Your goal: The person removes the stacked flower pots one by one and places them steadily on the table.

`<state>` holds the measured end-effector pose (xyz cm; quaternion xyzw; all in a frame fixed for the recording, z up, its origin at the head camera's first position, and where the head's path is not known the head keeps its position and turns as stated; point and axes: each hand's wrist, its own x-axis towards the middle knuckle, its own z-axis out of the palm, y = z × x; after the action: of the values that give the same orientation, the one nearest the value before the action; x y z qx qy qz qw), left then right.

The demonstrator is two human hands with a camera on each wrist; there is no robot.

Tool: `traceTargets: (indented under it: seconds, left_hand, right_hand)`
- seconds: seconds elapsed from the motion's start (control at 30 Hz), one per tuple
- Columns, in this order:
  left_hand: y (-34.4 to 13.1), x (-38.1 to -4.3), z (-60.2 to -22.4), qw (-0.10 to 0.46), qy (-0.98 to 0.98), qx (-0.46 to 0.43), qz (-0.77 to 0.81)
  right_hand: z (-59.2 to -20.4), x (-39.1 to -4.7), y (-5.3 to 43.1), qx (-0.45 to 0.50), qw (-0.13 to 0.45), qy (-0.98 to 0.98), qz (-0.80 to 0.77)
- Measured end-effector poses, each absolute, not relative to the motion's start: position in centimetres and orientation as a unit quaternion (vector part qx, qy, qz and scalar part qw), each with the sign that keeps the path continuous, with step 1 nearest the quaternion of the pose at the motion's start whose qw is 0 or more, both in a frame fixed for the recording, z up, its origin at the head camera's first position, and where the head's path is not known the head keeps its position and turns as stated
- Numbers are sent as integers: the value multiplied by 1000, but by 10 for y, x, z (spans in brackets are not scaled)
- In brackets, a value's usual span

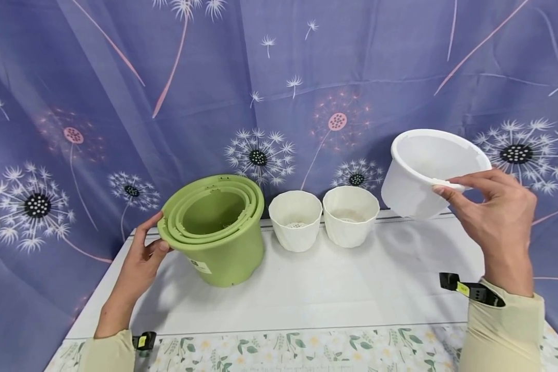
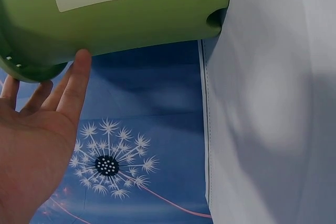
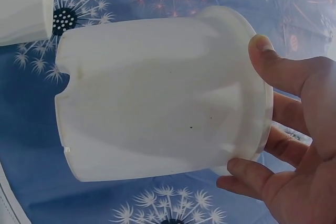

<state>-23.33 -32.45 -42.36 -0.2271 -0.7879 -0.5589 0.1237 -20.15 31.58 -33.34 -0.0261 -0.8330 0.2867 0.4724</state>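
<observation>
My right hand (image 1: 502, 217) grips the rim of a large white flower pot (image 1: 411, 188), which hangs tilted above the table's right side. In the right wrist view the thumb and fingers of that hand lie on the rim, and notches show at the pot's (image 3: 157, 98) base edge. My left hand (image 1: 139, 263) touches the left side of the rim of a green flower pot (image 1: 232, 258) with smaller green pots nested inside. In the left wrist view its fingers are fairly straight against the green pot (image 2: 147, 19), which bears a paper label.
Two small white pots (image 1: 295, 222) (image 1: 349, 217) stand side by side between the green pots and the lifted one. Under them lies a white tablecloth (image 1: 307, 294) with a flowered front strip. A purple dandelion-print curtain (image 1: 204, 134) hangs right behind the table.
</observation>
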Motion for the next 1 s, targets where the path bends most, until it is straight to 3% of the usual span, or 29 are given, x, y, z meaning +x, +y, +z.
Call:
traceTargets:
  seconds: [0.6, 1.0]
  left_hand:
    - [-323, -236, -424, 122, -766, -242, -582]
    - [-322, -236, -425, 127, -767, -244, -580]
  right_hand:
    - [-347, -206, 338, -72, 407, -863, 291]
    - [-360, -206, 359, -37, 343, -887, 306]
